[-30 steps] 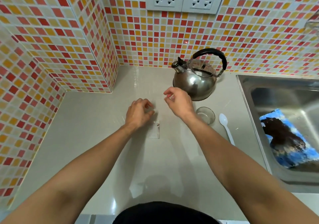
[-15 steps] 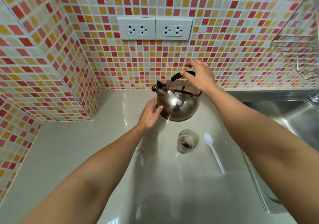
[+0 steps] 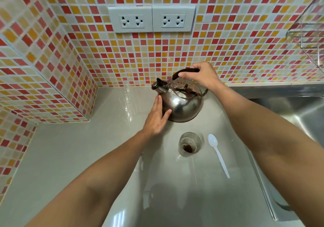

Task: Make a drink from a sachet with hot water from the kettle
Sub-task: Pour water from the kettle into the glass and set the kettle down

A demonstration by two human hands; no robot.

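A steel kettle (image 3: 184, 106) with a black handle stands on the grey counter (image 3: 87, 148) against the tiled wall. My right hand (image 3: 201, 75) is closed around the top of that handle. My left hand (image 3: 157, 118) lies flat with fingers apart against the kettle's left side, below the spout. In front of the kettle stands a small clear glass (image 3: 189, 144) with dark powder at its bottom. A white plastic spoon (image 3: 218, 154) lies just right of the glass. The sachet is hidden from view.
A steel sink (image 3: 301, 107) borders the counter on the right. A double wall socket (image 3: 151, 19) sits above the kettle. A wire rack (image 3: 308, 37) hangs at the upper right. A tiled corner (image 3: 87, 102) juts out on the left.
Both hands left the sachet spot and went to the kettle. My right hand closed on the handle; my left palm settled against the kettle's side. The view tilted up toward the wall.
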